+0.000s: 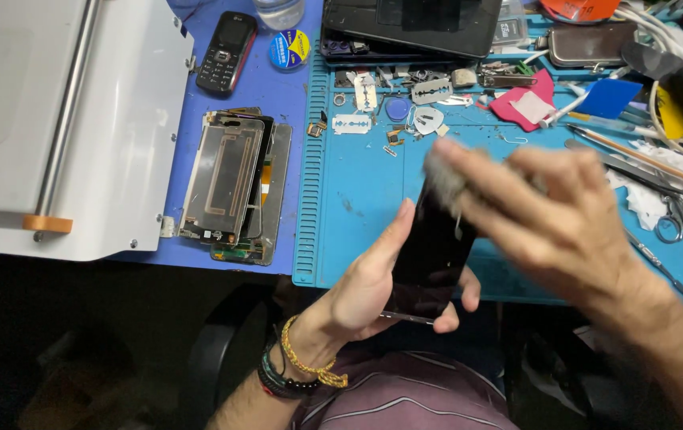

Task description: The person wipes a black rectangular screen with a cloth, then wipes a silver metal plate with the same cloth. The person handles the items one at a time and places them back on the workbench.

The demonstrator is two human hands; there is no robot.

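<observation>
My left hand [365,291] cradles a black phone screen [429,263] from below, glass side up, over the near edge of the blue work mat [357,199]. My right hand [552,211] hovers over the top of the screen, blurred with motion, pinching a small grey cloth wad [443,171] against the glass. Beaded and gold cord bracelets sit on my left wrist.
A white machine [62,119] fills the left. Beside it lie stacked phone back panels [230,187], a small black keypad phone [227,52] and a solder reel [289,48]. Razor blades [352,123], picks, tweezers, scissors [676,219] and cables crowd the mat's far and right sides.
</observation>
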